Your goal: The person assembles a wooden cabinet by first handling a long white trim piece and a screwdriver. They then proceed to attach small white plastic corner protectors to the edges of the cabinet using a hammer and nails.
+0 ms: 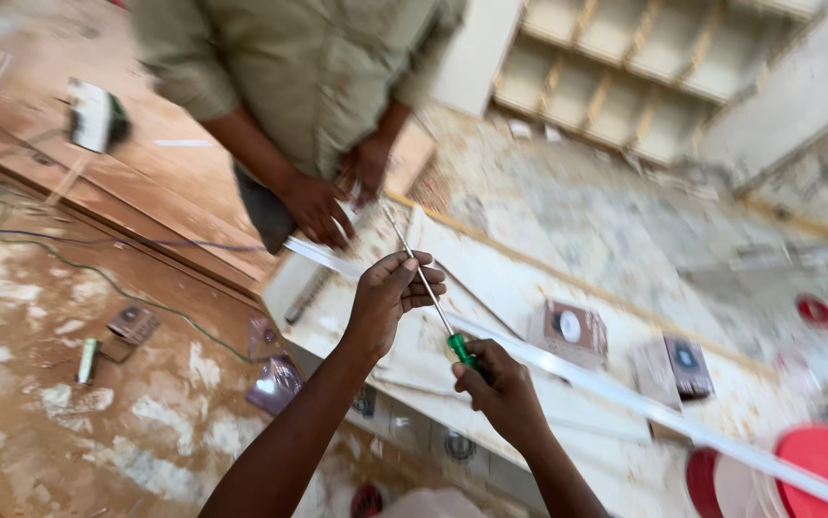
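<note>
The long white strip (pixel 625 393) runs along the pale board (pixel 520 278), a co-worker's hand (pixel 318 209) pinning its far end. Right hand (pixel 500 388) is clenched around the green-handled screwdriver (pixel 433 297), left hand (pixel 390 293) pinching its shaft — a slip could jab those fingertips or gouge the strip.

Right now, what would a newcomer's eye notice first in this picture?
Probably the screwdriver at the centre: the right hand grips its green handle, and the left hand pinches its metal shaft. Under them a long white strip crosses the dusty board, and another person's hands press on its far end.
</note>
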